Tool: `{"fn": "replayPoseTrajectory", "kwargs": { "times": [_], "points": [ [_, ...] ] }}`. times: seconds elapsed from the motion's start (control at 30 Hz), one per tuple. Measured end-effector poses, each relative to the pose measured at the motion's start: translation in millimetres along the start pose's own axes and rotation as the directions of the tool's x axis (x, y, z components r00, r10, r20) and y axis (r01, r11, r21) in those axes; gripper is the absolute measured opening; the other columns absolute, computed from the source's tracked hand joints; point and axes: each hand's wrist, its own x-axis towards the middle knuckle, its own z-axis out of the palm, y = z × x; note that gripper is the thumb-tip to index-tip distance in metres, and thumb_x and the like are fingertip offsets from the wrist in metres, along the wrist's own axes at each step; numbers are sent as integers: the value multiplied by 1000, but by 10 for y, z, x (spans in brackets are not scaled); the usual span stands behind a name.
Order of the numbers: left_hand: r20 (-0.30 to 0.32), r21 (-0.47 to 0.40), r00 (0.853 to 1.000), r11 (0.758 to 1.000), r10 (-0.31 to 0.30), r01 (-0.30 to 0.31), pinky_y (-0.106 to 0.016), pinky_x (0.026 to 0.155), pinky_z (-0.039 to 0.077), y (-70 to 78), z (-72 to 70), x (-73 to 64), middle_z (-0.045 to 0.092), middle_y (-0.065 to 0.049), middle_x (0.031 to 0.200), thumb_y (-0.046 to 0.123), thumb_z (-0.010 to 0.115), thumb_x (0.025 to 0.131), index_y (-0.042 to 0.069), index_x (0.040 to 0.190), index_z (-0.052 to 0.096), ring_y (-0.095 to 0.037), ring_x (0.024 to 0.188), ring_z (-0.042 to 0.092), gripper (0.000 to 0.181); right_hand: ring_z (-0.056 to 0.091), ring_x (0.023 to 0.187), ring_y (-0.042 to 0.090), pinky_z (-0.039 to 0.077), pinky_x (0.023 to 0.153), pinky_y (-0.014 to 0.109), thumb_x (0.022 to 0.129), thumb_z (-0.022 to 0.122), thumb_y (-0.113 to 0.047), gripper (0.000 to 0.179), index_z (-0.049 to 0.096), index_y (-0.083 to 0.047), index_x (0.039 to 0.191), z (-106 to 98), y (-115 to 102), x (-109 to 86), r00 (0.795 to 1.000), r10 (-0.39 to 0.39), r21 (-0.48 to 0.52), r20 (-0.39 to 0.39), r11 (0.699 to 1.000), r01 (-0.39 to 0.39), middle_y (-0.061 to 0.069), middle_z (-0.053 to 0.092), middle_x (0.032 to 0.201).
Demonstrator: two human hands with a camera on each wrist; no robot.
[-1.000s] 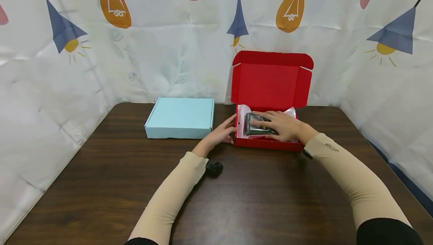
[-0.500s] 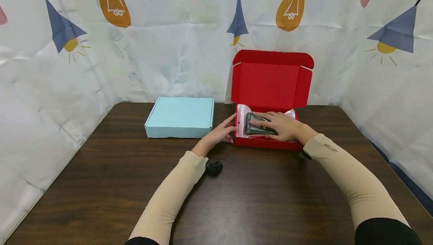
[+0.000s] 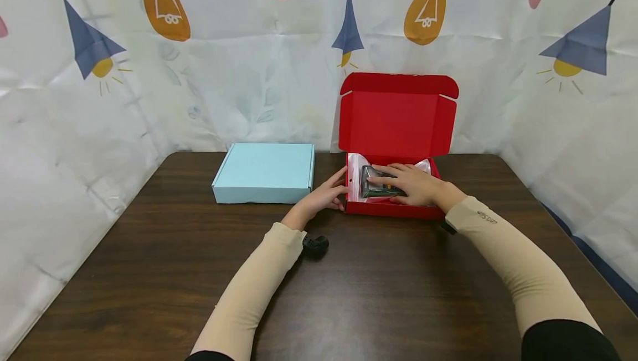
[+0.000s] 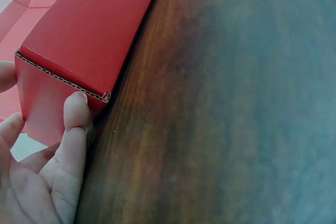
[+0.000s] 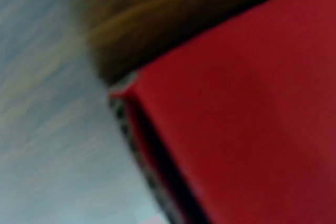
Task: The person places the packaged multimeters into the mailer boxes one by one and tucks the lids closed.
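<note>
A red cardboard box (image 3: 389, 209) stands at the back right of the table, its lid raised. Inside it lies a dark green handheld device (image 3: 371, 190) with a grey screen, over a pale pink plastic pouch (image 3: 355, 177). My right hand (image 3: 418, 185) lies across the device with fingers spread and covers its right part. At the box's left wall, my left hand (image 3: 321, 199) touches with fingers and thumb extended. In the left wrist view the thumb (image 4: 76, 111) rests against that red wall. The right wrist view holds only a blurred red box corner (image 5: 220, 108); no hand shows there.
A closed light blue box (image 3: 264, 173) sits left of the red one. Both are on a dark brown wooden table (image 3: 389, 294). Behind the table hangs a pale curtain (image 3: 224, 84) with printed lamps. A small black wrist camera (image 3: 315, 247) is at my left wrist.
</note>
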Motion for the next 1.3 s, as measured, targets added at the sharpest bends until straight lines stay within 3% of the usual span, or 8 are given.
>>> {"fn": "replayPoseTrajectory", "kwargs": {
  "times": [0.3,0.47,0.7,1.0,1.3],
  "points": [
    [24,4,1000,1000,8,-8,-37,89,55,22,-10,-38,27,-14,165,27,53,104,32,166,11,-22,82,61,75,21,149,43,25,113,69,84,83,-25,95,31,-30,163,-59,-72,64,989,121,121,80,984,-130,6,23,169],
    [21,0,1000,1000,19,-19,-36,88,55,21,-13,-30,28,-15,164,26,51,105,31,167,11,-21,79,61,73,23,148,44,31,109,70,81,84,-21,96,33,-29,162,-78,-77,93,987,140,167,83,974,-152,9,26,167],
    [15,4,1000,1000,26,-26,-35,86,55,12,4,-22,29,-15,163,25,52,105,30,166,13,-21,79,61,73,19,150,45,23,113,71,81,85,-18,95,35,-27,162,-133,-119,71,984,152,161,94,973,-166,9,23,169],
    [-3,8,999,999,36,-36,-34,85,56,-7,20,-8,28,-18,164,25,53,105,29,167,13,-20,73,60,73,34,144,37,47,103,58,81,85,-11,92,40,-27,160,-159,-177,70,981,146,220,131,960,-172,10,30,165],
    [-9,4,999,1000,30,-30,-33,81,56,7,23,-18,27,-18,165,24,52,106,28,167,13,-20,72,59,72,22,150,43,31,112,67,79,85,-11,96,36,-26,161,-150,-184,80,977,160,215,142,958,-188,11,21,169]
  ]
}}
